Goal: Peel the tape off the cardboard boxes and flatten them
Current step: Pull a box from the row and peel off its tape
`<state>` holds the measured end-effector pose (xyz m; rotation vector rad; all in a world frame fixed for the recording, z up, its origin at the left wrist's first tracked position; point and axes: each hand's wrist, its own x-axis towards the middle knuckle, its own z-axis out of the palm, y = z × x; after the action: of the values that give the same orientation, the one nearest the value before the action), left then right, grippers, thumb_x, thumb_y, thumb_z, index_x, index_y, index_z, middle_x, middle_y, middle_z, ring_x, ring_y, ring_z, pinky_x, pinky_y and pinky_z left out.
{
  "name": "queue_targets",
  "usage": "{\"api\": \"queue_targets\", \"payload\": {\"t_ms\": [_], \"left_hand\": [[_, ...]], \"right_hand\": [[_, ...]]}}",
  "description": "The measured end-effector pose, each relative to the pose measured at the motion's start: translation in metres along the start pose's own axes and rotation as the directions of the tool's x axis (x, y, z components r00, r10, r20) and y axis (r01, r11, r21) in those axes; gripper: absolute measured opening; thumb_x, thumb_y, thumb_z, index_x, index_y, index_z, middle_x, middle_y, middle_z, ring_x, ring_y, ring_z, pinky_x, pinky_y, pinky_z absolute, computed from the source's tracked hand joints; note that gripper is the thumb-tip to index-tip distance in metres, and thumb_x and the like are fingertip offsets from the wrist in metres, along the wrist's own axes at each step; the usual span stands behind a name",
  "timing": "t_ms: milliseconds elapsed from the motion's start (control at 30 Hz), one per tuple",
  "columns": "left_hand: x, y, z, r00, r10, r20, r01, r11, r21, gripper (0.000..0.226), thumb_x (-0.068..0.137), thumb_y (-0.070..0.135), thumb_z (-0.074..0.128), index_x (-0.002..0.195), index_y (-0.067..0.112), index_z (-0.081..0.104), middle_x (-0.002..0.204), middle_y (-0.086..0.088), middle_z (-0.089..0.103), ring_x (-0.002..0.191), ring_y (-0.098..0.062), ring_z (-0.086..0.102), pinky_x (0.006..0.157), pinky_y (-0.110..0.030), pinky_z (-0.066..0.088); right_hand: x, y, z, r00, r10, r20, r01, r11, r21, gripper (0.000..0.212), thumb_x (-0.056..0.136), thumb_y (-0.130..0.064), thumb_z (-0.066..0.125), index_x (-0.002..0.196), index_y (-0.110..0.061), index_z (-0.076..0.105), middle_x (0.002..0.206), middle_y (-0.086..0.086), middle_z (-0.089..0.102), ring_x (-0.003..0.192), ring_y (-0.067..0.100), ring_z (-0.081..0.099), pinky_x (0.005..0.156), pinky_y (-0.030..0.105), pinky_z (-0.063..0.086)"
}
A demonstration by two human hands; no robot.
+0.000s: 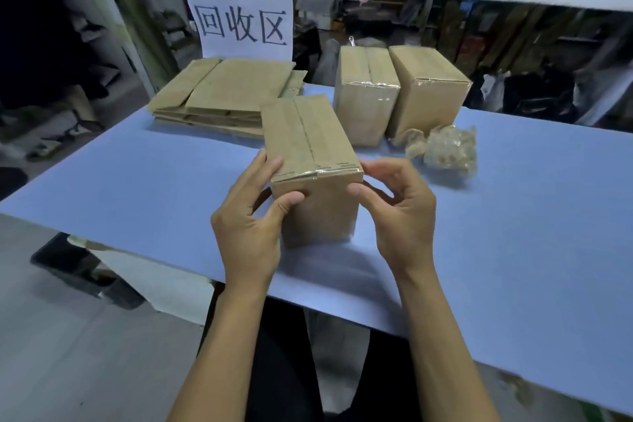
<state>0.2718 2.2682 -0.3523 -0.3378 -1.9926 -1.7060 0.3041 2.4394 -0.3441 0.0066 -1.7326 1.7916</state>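
Observation:
A small taped cardboard box [310, 154] stands on the blue table [137, 188] in front of me, clear tape running along its top seam and over the near edge. My left hand [250, 216] grips its left side, thumb on the front face and fingers on the top left edge. My right hand [397, 205] is at the box's right near corner, thumb and fingertips touching the tape end there. Two more taped boxes [366, 92] [428, 89] stand upright behind it.
A stack of flattened boxes [226, 96] lies at the back left under a white paper sign [239, 14]. A crumpled wad of peeled tape [445, 151] sits to the right. Shelving with clutter runs behind the table.

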Motion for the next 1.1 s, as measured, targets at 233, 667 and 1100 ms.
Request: {"api": "queue_targets", "payload": {"t_ms": [233,667,1100], "left_hand": [[0.018,0.01,-0.012,0.93,-0.014,0.368,-0.072,0.973,0.219,0.085,0.085,0.027,0.077,0.15,0.053,0.027,0.162,0.019,0.014,0.145,0.006,0.011,0.113,-0.02,0.021],[0.019,0.007,-0.016,0.968,0.011,0.252,-0.117,0.905,0.41,0.044,0.069,0.035,0.078,0.112,0.029,0.075,0.118,0.027,0.061,0.13,-0.003,0.049,0.103,-0.017,0.036],[0.011,-0.002,-0.01,0.973,0.066,0.22,-0.15,0.908,0.392,0.045,0.073,0.015,0.086,0.117,0.014,0.073,0.122,0.016,0.063,0.132,-0.01,0.049,0.109,-0.012,0.033]], "right_hand": [[0.005,0.01,-0.004,0.996,0.087,0.012,-0.088,0.993,0.073,0.034,0.084,0.006,0.072,0.102,-0.023,0.071,0.087,-0.011,0.073,0.083,0.012,0.064,0.082,0.029,0.052],[-0.011,0.014,0.005,0.997,0.038,0.065,-0.007,0.908,-0.419,0.031,0.074,-0.022,0.086,0.085,-0.014,0.059,0.089,-0.003,0.06,0.087,0.011,0.061,0.072,0.024,0.054],[-0.021,0.019,0.024,0.986,-0.071,-0.154,-0.015,0.869,-0.495,0.02,0.08,-0.027,0.08,0.084,-0.012,0.067,0.086,-0.003,0.063,0.076,0.01,0.061,0.069,0.03,0.053]]}}
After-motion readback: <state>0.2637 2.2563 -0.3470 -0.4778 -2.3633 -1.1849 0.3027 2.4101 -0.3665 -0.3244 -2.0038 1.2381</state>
